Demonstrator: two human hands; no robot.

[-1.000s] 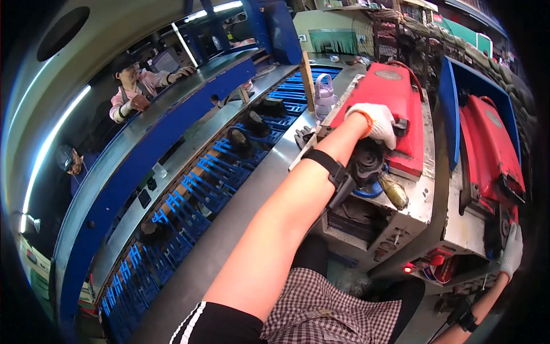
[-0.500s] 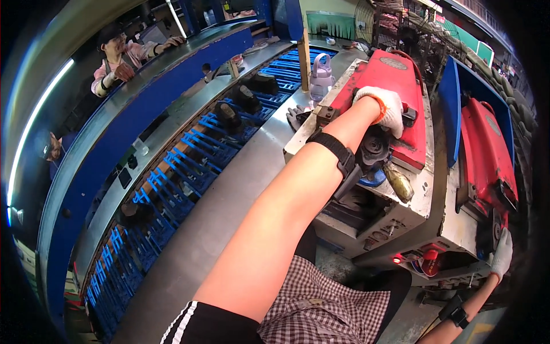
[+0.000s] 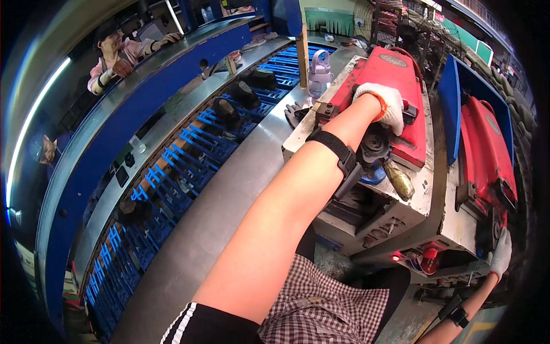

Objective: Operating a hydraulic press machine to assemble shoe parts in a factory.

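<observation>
My left hand [image 3: 382,108], in a white work glove with an orange cuff, is closed around the dark handle [image 3: 409,113] on a red machine cover [image 3: 389,66]. Under that wrist sit a round black knob [image 3: 376,143] and a worn, olive-coloured elongated piece [image 3: 399,180]. Far to the right, my gloved right hand [image 3: 502,252] reaches up to the front of a second red cover [image 3: 486,137]. Its fingers touch or lie beside a dark lever part [image 3: 496,228]; their grip is partly hidden. Both covers appear lowered.
Left of me runs a conveyor of blue slats [image 3: 189,155] carrying several dark shoe-like pieces [image 3: 226,112]. A lilac bottle [image 3: 319,74] and grey gloves [image 3: 295,112] stand by the first machine. A red button [image 3: 429,253] is on the second. A co-worker [image 3: 112,57] stands beyond the conveyor.
Both my hands stay where they were on the two machines. The view has shifted very slightly, and the co-worker across the conveyor has moved a little.
</observation>
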